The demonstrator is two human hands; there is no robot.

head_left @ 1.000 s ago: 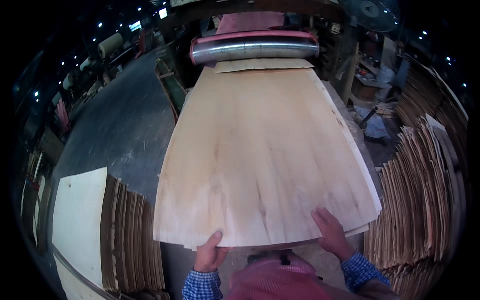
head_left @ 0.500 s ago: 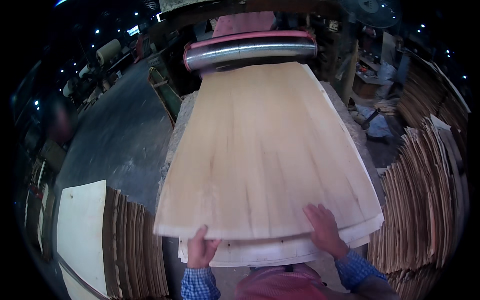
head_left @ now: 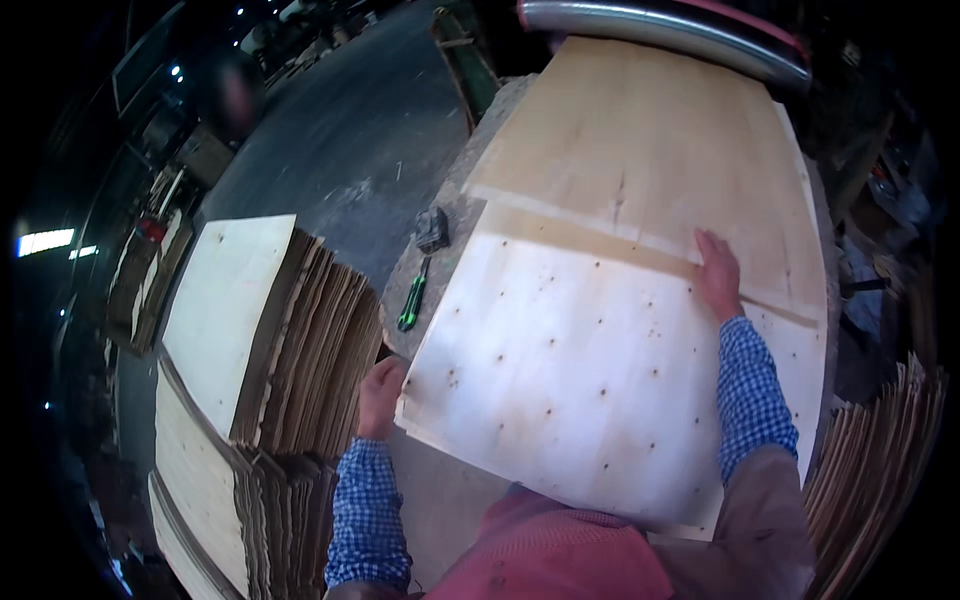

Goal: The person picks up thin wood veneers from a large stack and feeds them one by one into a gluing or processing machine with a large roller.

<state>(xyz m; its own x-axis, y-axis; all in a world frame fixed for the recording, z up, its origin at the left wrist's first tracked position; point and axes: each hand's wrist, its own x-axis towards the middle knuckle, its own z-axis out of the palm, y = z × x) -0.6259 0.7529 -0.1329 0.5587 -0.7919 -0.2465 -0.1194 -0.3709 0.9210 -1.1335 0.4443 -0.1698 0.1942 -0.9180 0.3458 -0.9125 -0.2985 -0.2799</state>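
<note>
A tan wood veneer sheet (head_left: 650,140) lies at the far end, its front reaching under a metal roller (head_left: 670,35). Beneath and nearer to me is a paler sheet (head_left: 560,340) dotted with small dark knots, on a stack whose edges show at the front. My right hand (head_left: 718,278) rests on the tan sheet's near edge with fingers stretched out. By the pale sheet's left corner is my left hand (head_left: 380,398), its fingers curled in; whether anything is between them cannot be made out.
A green-handled cutter knife (head_left: 411,303) and a small dark block (head_left: 431,229) lie on the stone-like ledge (head_left: 400,335) at left. Tall veneer stacks stand left (head_left: 315,350) and right (head_left: 880,470). A green metal frame (head_left: 465,65) stands beyond the ledge.
The tan sheet has moved away toward the roller, baring the knotted pale sheet. My right hand went forward with it; my left hand left its edge. The view has turned left and down.
</note>
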